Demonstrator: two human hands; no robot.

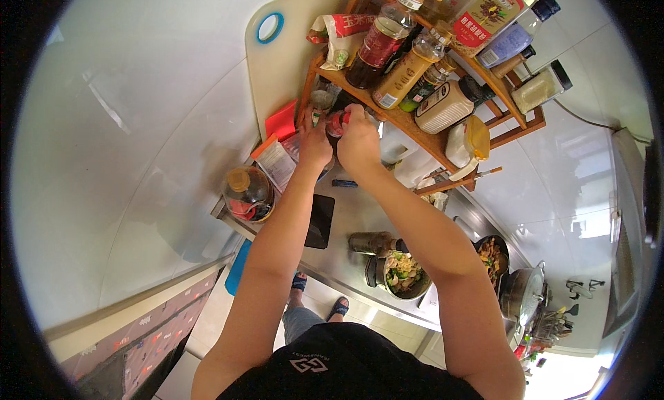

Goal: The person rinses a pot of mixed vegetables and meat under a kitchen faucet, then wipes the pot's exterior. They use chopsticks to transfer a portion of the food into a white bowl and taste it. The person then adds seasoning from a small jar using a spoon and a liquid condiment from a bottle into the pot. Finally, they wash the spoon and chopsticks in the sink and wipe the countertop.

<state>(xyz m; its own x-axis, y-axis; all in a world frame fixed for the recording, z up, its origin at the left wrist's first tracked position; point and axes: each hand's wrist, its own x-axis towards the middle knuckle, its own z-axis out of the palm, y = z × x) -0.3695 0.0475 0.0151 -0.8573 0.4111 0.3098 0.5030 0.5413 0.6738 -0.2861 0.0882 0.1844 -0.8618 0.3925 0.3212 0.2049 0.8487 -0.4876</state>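
Note:
Both my arms reach forward to the lower level of a wooden spice rack [410,128]. My right hand [358,140] has its fingers closed at the red cap [337,121] of a bottle, whose body is mostly hidden. Beside it, my left hand [315,145] rests its spread fingers near a clear jar [322,98] and the bottle; whether it grips anything cannot be made out. Under my forearms, a black tablet-like slab [320,221] and a small blue object [344,183] lie on the steel counter [340,208].
A large dark-filled jug [249,192] stands at the left. Sauce bottles, including a yellow-brown one [407,76], fill the rack. Near my right forearm are a dark bottle [371,243] and a pot of cooked food [410,291]. A pan [503,252] and a lidded steel pot [521,293] stand farther right.

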